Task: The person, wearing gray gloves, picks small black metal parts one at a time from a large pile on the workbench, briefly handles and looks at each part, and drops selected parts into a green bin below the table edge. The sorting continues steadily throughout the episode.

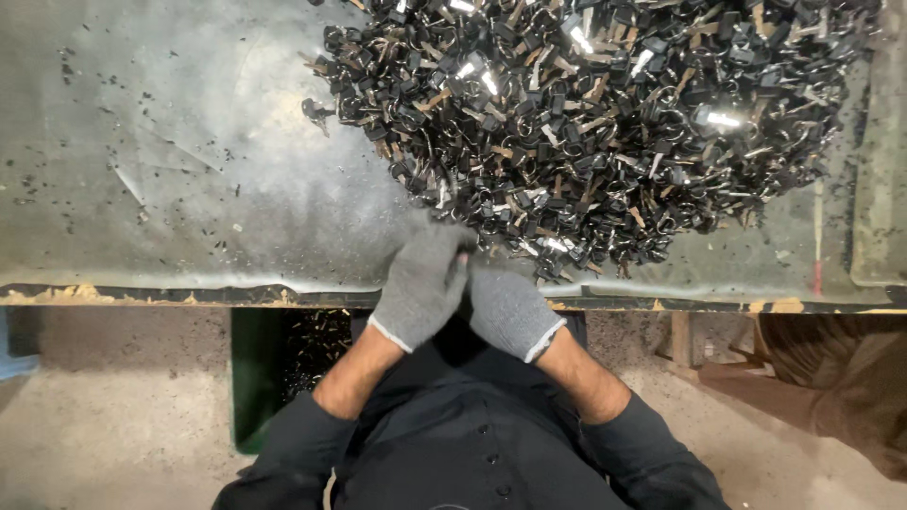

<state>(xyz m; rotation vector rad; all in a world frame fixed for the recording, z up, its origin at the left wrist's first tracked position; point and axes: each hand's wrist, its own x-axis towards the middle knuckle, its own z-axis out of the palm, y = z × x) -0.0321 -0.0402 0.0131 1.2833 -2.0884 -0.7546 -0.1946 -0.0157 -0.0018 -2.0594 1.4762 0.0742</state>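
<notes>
Grey knitted gloves are covering both hands, which are meeting at the near edge of the table, just below the middle of the frame. Dark sleeves are showing at the bottom of the frame, pushed back from bare forearms. The left hand [422,283] is lying partly over the right hand [510,307], its fingers curled and blurred, reaching toward the closest edge of the pile of metal parts [586,113]; whether either hand is closed on a piece is impossible to tell, since the fingertips are hidden or smeared. The right hand is resting palm-down at the table's rim, its fingers tucked under the left. Beyond the hands, the pile is spreading across the upper right of the frame, a heap of small black and silvery pieces, some glinting. One stray piece [315,110] is lying just beside the pile's left edge. The table [142,170] is looking worn and greenish, with dark specks scattered across the upper left.
</notes>
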